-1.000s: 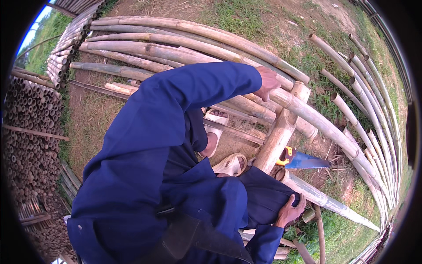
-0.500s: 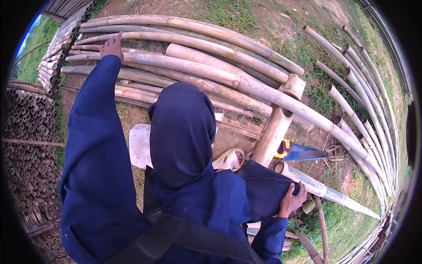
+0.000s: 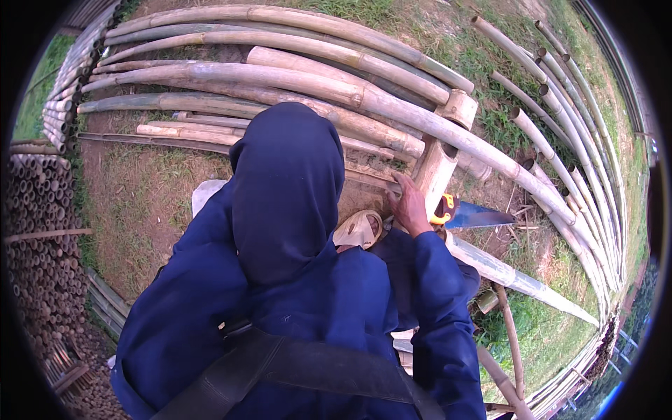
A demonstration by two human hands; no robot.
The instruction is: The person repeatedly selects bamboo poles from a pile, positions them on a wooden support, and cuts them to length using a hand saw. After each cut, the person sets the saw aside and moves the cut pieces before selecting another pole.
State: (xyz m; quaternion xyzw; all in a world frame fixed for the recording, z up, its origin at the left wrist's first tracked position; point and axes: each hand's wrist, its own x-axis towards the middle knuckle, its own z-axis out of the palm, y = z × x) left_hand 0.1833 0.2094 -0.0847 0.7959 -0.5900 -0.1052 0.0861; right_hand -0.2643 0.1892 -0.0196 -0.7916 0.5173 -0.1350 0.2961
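Note:
My right hand is low beside the thick upright-notched bamboo piece, at its near left side. Its fingers look spread and stretched forward, with nothing visible between them; whether they touch the bamboo I cannot make out. A long bamboo pole rests across that thick piece, running from far left to right. Close by the right hand, on its right, lies a handsaw with a blue blade and a yellow-orange handle. My left hand is out of sight, hidden by my body and dark blue sleeve.
Several bamboo poles lie side by side beyond me. More poles fan out at the right. A greenish pole stretches away to the lower right. Stacked bamboo ends fill the left edge. A light sandal is on my foot.
My left hand has left the bamboo pole at far left and dropped out of sight. My right hand has moved forward and left from the dark cloth over my knee to beside the thick bamboo.

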